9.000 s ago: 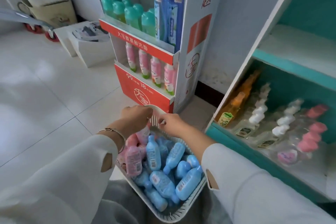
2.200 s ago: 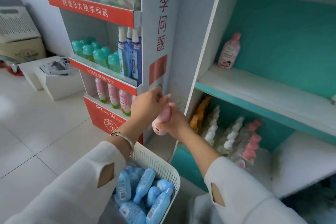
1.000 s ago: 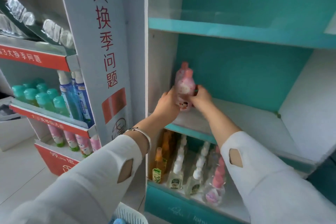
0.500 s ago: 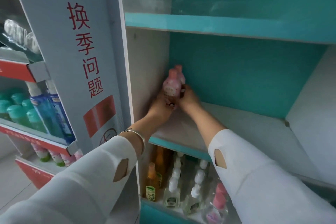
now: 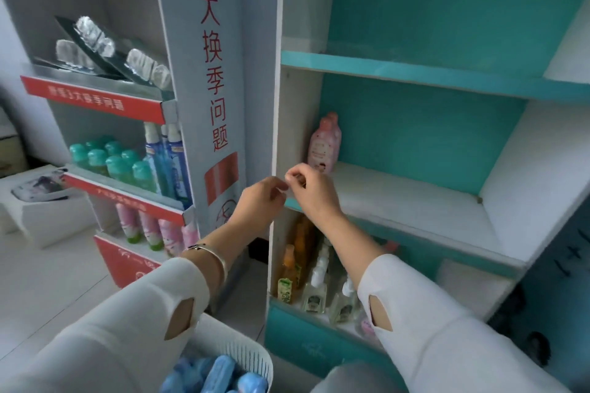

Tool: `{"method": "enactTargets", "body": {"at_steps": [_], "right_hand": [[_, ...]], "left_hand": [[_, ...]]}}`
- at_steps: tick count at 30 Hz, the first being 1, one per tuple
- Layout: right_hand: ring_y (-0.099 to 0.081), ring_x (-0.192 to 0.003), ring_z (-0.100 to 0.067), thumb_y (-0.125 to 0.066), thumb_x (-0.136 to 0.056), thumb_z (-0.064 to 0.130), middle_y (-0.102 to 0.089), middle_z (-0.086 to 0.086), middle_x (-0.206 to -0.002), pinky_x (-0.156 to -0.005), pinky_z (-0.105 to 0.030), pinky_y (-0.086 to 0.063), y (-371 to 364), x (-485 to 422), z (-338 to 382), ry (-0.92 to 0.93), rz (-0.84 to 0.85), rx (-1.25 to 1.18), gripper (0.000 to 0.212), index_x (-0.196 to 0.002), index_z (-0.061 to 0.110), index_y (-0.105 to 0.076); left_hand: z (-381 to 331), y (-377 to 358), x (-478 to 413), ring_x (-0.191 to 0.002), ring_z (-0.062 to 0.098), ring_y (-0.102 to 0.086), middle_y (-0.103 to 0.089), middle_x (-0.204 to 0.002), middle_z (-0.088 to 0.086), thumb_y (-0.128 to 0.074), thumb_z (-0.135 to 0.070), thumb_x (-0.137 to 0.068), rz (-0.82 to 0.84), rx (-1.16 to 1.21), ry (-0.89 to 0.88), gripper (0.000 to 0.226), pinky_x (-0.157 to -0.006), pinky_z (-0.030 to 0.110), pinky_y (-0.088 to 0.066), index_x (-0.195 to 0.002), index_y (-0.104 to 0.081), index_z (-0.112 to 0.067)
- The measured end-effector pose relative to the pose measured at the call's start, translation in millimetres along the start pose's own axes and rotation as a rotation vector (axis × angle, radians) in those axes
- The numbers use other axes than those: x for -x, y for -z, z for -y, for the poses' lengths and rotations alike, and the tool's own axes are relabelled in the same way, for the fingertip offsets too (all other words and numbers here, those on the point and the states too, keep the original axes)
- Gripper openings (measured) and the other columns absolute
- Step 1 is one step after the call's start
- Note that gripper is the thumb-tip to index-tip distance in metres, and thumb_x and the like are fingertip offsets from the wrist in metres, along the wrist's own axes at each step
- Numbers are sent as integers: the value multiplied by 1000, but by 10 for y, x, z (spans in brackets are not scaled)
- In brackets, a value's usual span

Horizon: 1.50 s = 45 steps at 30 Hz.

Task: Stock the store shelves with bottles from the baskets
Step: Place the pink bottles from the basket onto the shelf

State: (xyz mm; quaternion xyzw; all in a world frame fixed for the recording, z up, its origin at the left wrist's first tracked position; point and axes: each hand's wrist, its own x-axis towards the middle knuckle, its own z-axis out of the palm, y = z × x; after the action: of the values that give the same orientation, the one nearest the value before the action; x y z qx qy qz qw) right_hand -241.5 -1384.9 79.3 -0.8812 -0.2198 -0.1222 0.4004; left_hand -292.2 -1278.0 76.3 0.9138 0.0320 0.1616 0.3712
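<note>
Pink btl (image 5: 321, 150) is let go, stood on shelf (image 5: 415, 201) at 1 o'clock of R hand (image 5: 311, 190); L hand (image 5: 260, 201) & R hand are drawn back toward 6 o'clock, empty.

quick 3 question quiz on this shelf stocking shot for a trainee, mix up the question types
1. True or false: the right hand is gripping a pink bottle.
2. What colour are the loose bottles in the white basket? A) blue B) orange C) green
3. Fill in: in the teal shelf unit, the orange bottles stand on the shelf ____ the pink ones.

Key
1. False: it and the left hand hold nothing; the pink bottles stand in the shelf's back left corner.
2. A
3. below
</note>
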Motion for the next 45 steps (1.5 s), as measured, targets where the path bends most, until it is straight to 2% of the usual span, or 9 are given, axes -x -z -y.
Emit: {"method": "enactTargets", "body": {"at_steps": [5,11,21,23,30,34,36,39,45], "right_hand": [[-61,-99,-21,-53,-95,26,-67,-4,-109,-80,-29,-50,-513,394,229,63,268,57,21,-112,17,-61],[-57,-106,-19,-52,-95,31,-57,-2,-123,-88,-38,-52,-1283,636,92,89,767,360,32,-127,24,-51],[-57,-107,-23,-53,-92,28,-57,-5,-124,-81,-34,-47,-2518,726,-224,98,1093,396,34,-126,23,-53],[-57,-105,-23,-53,-93,27,-57,-6,-123,-78,-32,-45,-2671,741,-314,84,1132,388,35,-127,21,-53],[-55,-113,-25,-55,-93,27,-55,-8,-128,-94,-37,-46,-3120,844,-618,23,1217,342,35,-127,19,-54],[-54,-114,-23,-55,-93,26,-56,-6,-128,-96,-36,-45,-3224,866,-732,5,1241,324,36,-128,17,-54],[-54,-114,-22,-55,-93,26,-57,-4,-127,-96,-35,-45,-3248,882,-783,1,1242,329,34,-126,19,-55],[-55,-111,-21,-54,-92,27,-57,-3,-126,-95,-39,-47,-3264,880,-808,-15,1232,327,33,-124,22,-56],[-55,-111,-21,-55,-92,29,-58,-4,-125,-96,-39,-47,-3192,907,-716,-29,1226,307,33,-125,22,-56]], "left_hand": [[654,256,455,-95,22,-62,-67,-109,6,-48,-13,-93,54,-183,83,25,-77,24,-43,-113,-64,-15],[1746,454,858,-91,21,-63,-67,-104,3,-46,-17,-91,362,-502,242,22,-79,31,-52,-102,-64,-16],[2878,174,1008,-92,20,-56,-61,-112,4,-47,-15,-93,378,-459,526,26,-76,22,-41,-115,-61,-15],[3138,106,1085,-92,22,-58,-61,-104,3,-48,-19,-93,425,-444,595,24,-77,27,-46,-112,-61,-14],[3774,-290,1118,-116,26,-52,-52,-129,9,-40,-15,-96,628,-491,589,33,-90,25,-41,-126,-53,-13],[4082,-464,1216,-116,30,-52,-55,-128,15,-37,-19,-97,727,-663,450,35,-62,11,-42,-125,-54,-4],[4027,-538,1228,-116,33,-53,-56,-127,18,-35,-22,-97,681,-701,439,37,-82,30,-49,-124,-52,-4],[3844,-532,1196,-123,33,-48,-49,-134,18,-24,-32,-100,649,-714,491,43,-104,39,-38,-133,-41,-9],[4033,-535,1388,-110,27,-55,-57,-126,12,-35,-14,-97,622,-587,697,33,-83,29,-42,-123,-52,-4]]}}
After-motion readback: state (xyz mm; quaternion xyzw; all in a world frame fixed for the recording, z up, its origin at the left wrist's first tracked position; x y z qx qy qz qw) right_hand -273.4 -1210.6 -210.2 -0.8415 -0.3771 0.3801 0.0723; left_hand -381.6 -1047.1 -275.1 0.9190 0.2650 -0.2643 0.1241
